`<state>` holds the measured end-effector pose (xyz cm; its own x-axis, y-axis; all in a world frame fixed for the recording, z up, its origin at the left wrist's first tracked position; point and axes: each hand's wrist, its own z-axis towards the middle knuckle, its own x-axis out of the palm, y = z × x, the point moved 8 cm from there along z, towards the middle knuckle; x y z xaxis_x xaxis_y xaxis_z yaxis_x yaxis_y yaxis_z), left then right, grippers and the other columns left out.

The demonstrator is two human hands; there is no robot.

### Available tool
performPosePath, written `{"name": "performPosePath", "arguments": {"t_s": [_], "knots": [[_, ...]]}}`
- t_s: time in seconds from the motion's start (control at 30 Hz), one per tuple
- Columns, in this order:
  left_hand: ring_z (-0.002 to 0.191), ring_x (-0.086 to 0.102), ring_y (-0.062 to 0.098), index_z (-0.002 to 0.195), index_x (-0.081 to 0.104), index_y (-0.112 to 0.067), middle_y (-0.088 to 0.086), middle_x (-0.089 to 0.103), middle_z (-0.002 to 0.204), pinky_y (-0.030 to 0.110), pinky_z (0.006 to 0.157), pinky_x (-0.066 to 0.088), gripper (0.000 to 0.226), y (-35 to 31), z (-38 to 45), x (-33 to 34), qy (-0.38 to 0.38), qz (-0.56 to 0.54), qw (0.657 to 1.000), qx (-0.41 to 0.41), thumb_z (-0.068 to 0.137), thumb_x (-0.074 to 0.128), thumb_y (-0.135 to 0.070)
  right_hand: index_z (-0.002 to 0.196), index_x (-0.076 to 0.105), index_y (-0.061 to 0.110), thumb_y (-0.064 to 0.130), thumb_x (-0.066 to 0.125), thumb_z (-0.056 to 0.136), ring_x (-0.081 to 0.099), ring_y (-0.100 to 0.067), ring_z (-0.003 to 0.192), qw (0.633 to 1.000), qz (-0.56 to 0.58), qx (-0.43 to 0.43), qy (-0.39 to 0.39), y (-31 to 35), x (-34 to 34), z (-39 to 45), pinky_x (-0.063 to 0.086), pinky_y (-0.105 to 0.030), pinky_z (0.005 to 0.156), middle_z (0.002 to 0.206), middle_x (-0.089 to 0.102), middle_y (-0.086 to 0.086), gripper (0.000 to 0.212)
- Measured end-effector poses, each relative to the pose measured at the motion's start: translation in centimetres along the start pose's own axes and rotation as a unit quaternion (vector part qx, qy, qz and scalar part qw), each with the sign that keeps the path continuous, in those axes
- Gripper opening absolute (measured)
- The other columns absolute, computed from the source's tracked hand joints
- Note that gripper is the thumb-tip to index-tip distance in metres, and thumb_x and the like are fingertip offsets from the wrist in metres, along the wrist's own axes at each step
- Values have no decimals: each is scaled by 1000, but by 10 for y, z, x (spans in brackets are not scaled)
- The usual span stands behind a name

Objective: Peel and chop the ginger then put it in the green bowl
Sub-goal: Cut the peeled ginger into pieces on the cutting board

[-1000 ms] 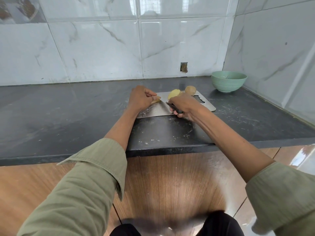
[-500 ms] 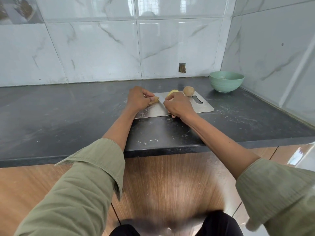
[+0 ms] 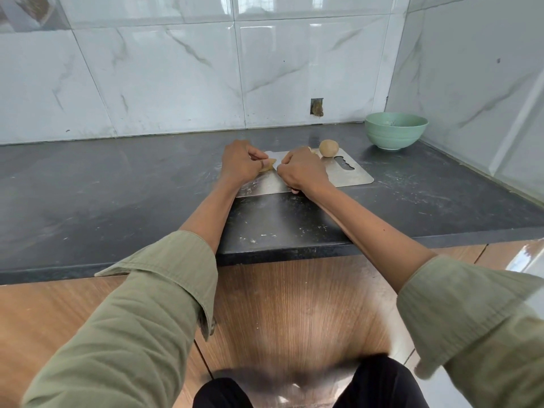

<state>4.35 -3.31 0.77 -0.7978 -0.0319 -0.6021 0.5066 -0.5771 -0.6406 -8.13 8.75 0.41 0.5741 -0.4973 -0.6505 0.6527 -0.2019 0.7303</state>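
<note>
My right hand [image 3: 303,171], clamped on the knife, has moved in beside my left hand [image 3: 241,163]. That one pinches the ginger [image 3: 269,165]; chopping continues.

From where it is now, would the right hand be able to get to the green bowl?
Probably yes. The green bowl stands uncovered in the corner, right of the board, with bare counter between. But the right hand is curled, apparently on the knife.

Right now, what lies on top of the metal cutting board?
On the cutting board: a round brown piece, the ginger piece held by the left hand, and the right hand. Anything beneath the hands is hidden.
</note>
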Motion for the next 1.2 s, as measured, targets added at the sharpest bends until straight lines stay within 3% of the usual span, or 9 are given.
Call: {"name": "performPosePath", "arguments": {"t_s": [0.13,0.2,0.33,0.4,0.63,0.77,0.93,1.03,1.2], "knots": [[67,58,-6,95,84,-14,-3,75,88,-1,58,38,22,4,-1,1,-8,-21,1000,-19,78,90,-26,86,68,11,28,51,64,63,-30,80,1000,-27,-12,5,-2,4,-4,48,-30,64,81,68,-5,32],[68,59,-6,95,84,-16,-4,76,87,2,61,41,23,5,0,1,-8,-22,1000,-20,77,91,-29,86,69,9,29,50,63,66,-30,79,1000,-18,-11,3,-6,4,-5,54,-31,69,79,69,-6,36],[83,66,7,101,83,-14,3,78,98,29,88,56,24,3,-2,-2,14,-20,1000,-14,81,88,-24,89,70,10,29,46,56,70,-31,81,1000,-5,1,10,0,10,2,58,-35,76,76,72,-8,46],[88,67,11,105,82,-11,7,79,103,35,95,57,25,3,-4,-3,31,-36,999,-14,82,86,-18,92,71,8,29,48,58,72,-33,80,1000,-7,-4,24,3,15,6,60,-37,76,74,72,-9,46],[86,71,10,97,84,-14,3,80,96,29,88,59,21,10,-5,-8,1,-67,996,-51,77,90,-15,93,69,8,31,49,63,69,-31,73,999,-17,-25,19,2,13,0,59,-34,68,74,71,-8,43],[91,73,17,94,84,-16,3,80,94,35,91,59,19,13,-4,-7,2,-68,997,-47,77,89,-11,86,66,5,29,44,56,62,-26,65,997,-51,-36,49,16,21,1,43,-26,54,67,64,-6,44],[78,69,6,93,84,-18,1,80,90,32,89,61,18,21,-3,-6,-3,-99,992,-81,76,91,-13,99,70,9,30,50,70,70,-29,75,996,-58,-41,46,12,19,0,61,-38,72,80,72,-10,41],[75,66,2,95,84,-16,2,80,93,27,87,60,20,20,-3,-6,2,-108,991,-81,77,91,-13,96,71,5,18,54,75,71,-31,64,997,-47,-51,46,6,16,-2,64,-44,69,69,72,-12,29],[79,69,7,94,84,-18,3,80,93,32,88,61,17,20,-5,-5,6,-117,988,-100,80,88,-9,96,69,6,18,54,78,70,-28,66,996,-57,-54,50,14,15,-3,63,-39,68,71,72,-10,27]]}}
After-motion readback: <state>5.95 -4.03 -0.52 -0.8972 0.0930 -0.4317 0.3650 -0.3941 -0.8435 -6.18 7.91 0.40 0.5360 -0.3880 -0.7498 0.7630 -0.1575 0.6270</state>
